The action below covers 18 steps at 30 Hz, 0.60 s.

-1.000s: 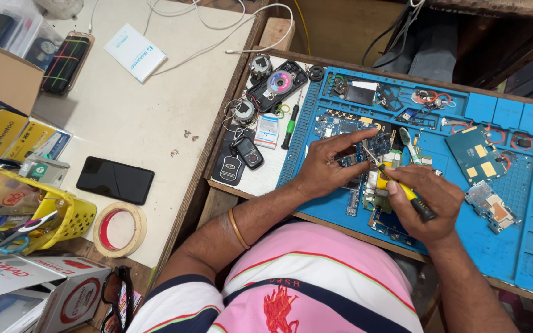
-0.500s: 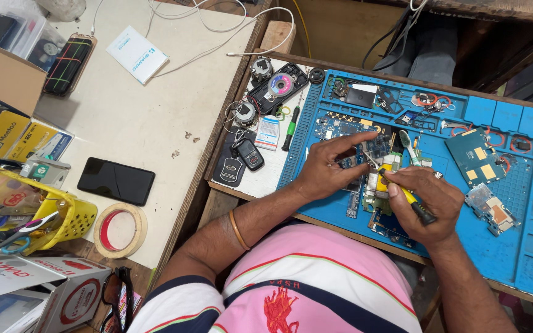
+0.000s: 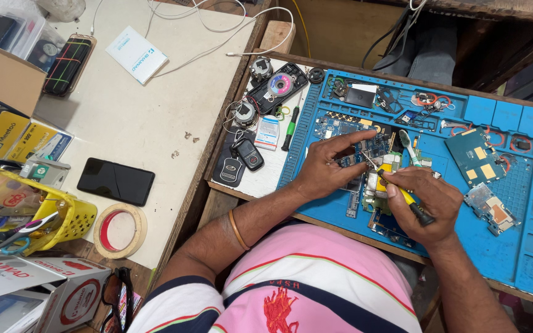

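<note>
My left hand (image 3: 329,165) rests on a blue circuit board (image 3: 370,147) on the blue repair mat (image 3: 519,246), fingers pressing the board down. My right hand (image 3: 424,203) grips a yellow-and-black screwdriver (image 3: 402,196); its tip points up-left at the board, close to my left fingertips. A small opened phone body (image 3: 379,185) with a light-coloured part lies between my two hands. A toothbrush (image 3: 409,147) lies just beyond my right hand.
Another board (image 3: 475,154) and a small module (image 3: 491,208) lie on the mat's right. Car key fobs (image 3: 242,159), a green screwdriver (image 3: 289,128) and small parts sit left of the mat. On the pale table: black phone (image 3: 116,181), tape roll (image 3: 120,230), yellow basket (image 3: 63,216).
Both hands stay over the board; the screwdriver tip has shifted only slightly. Nothing was picked up or let go.
</note>
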Each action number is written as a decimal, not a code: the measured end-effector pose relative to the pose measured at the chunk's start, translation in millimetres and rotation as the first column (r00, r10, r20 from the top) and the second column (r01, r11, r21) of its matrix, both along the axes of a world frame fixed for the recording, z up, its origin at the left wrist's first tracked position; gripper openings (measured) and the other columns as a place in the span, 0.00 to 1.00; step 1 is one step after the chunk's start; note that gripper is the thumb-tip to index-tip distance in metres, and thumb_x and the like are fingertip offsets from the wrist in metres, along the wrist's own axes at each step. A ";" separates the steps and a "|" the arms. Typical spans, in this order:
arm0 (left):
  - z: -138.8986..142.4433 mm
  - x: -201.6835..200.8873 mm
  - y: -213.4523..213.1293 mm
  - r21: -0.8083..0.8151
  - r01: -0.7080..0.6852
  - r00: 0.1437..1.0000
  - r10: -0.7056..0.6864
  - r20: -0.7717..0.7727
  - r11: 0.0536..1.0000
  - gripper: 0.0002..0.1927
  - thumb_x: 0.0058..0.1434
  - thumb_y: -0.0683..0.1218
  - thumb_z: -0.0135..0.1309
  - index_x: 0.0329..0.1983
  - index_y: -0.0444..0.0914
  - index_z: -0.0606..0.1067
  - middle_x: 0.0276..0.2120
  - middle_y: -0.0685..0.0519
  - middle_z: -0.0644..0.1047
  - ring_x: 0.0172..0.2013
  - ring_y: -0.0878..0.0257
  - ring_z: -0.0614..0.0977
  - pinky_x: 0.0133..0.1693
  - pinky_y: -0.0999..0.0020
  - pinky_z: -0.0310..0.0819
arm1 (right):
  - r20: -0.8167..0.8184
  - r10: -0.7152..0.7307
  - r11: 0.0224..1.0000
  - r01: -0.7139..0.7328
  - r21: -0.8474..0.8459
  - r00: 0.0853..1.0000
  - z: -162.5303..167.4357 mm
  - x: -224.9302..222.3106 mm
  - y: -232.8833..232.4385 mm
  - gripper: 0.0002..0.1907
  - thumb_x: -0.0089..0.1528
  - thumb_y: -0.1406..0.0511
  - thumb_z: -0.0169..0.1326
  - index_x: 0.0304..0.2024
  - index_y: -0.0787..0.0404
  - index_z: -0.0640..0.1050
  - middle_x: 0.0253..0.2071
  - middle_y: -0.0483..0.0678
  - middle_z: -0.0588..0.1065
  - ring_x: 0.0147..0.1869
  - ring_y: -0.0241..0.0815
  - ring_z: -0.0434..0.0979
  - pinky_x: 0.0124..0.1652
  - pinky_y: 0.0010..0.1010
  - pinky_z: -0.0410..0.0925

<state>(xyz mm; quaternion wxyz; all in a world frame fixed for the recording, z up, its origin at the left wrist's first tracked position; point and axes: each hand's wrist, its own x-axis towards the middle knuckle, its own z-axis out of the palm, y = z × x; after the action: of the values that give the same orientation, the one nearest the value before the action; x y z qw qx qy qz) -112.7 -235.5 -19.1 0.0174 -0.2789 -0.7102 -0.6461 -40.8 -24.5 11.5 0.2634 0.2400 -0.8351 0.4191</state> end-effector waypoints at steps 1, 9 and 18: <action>-0.9 0.0 0.2 0.023 0.013 1.000 -0.014 0.007 1.000 0.29 0.61 0.40 0.65 0.66 0.44 0.74 0.60 0.53 0.80 0.51 0.69 0.83 0.51 0.73 0.82 | -0.007 0.008 1.000 -0.008 0.000 1.000 -0.9 -0.3 0.5 0.09 0.62 0.71 0.58 0.45 0.66 0.82 0.41 0.52 0.82 0.46 0.44 0.84 0.49 0.31 0.75; -10.1 -7.0 4.2 0.344 0.149 0.959 -0.220 0.180 0.927 0.28 0.62 0.37 0.67 0.65 0.39 0.74 0.55 0.53 0.80 0.52 0.69 0.80 0.56 0.72 0.78 | 0.038 -0.076 0.989 0.080 -0.120 0.996 -7.3 4.4 5.9 0.09 0.67 0.71 0.58 0.50 0.67 0.81 0.43 0.54 0.81 0.46 0.43 0.84 0.49 0.27 0.74; -16.7 -9.1 4.3 0.317 0.188 0.956 -0.248 0.158 0.929 0.27 0.62 0.38 0.67 0.64 0.39 0.75 0.60 0.53 0.78 0.57 0.69 0.79 0.60 0.71 0.77 | 0.059 -0.048 0.993 0.054 -0.105 0.997 -7.7 3.5 4.8 0.10 0.67 0.70 0.59 0.50 0.66 0.81 0.44 0.54 0.81 0.44 0.41 0.84 0.46 0.25 0.73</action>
<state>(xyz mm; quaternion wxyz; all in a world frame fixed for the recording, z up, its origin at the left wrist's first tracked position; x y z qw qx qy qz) -121.8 -231.3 -35.8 -0.0828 -0.2856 -0.5671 -0.7681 -37.3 -19.7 3.8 0.2628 0.1920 -0.8246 0.4628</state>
